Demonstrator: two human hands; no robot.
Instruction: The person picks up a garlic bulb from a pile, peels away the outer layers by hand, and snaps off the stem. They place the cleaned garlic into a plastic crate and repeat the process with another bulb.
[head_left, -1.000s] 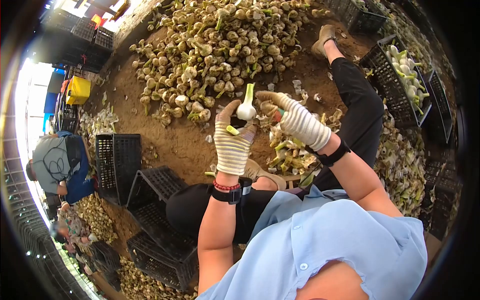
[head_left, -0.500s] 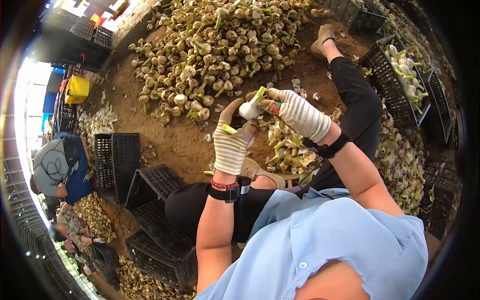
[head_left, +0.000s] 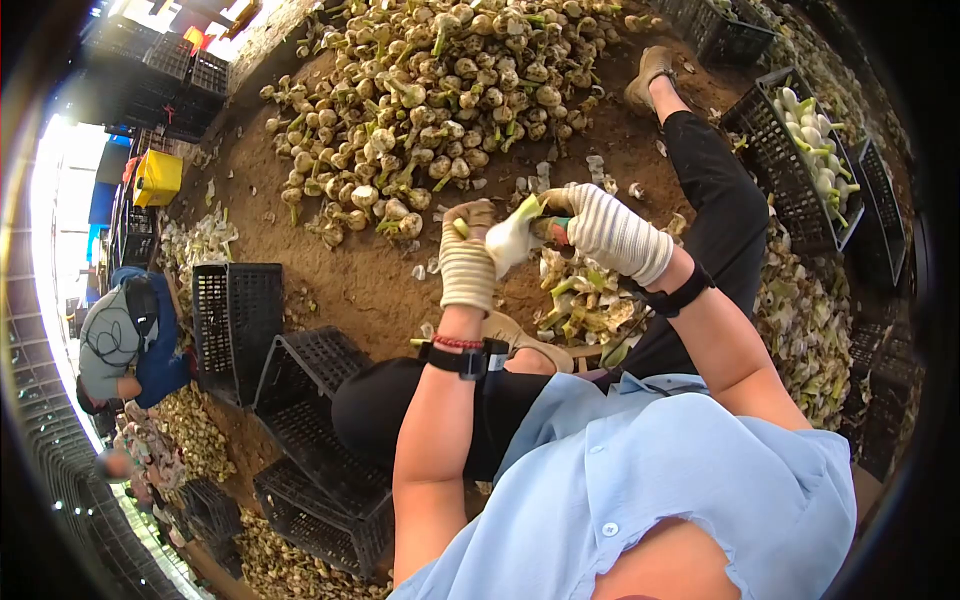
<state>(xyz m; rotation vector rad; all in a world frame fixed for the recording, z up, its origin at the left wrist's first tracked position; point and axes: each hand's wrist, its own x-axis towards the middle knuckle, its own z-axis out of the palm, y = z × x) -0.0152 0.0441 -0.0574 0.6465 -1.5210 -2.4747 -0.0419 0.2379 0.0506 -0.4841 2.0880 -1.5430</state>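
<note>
white bulb [head_left: 511, 247]: between left hand [head_left: 467, 255] and right hand [head_left: 612, 235], on the person's side of the garlic heap [head_left: 440, 110], its green stem [head_left: 528, 208] tilted toward the right hand.
left fingers: curled, seemingly clamped on the white bulb; contact partly hidden.
right fingers: closed around a green-and-red handle [head_left: 557, 234], tips beside the green stem.
slip risk: a hard tug could pull the smooth bulb loose onto the dirt floor [head_left: 340, 290] below the heap.
handle risk: any edge, hidden here, could catch the left hand, since the 2 hands are so close.
change from 1 second ago: the bulb leans over, its stem no longer pointing at the heap; the left fingers fold in more.
</note>
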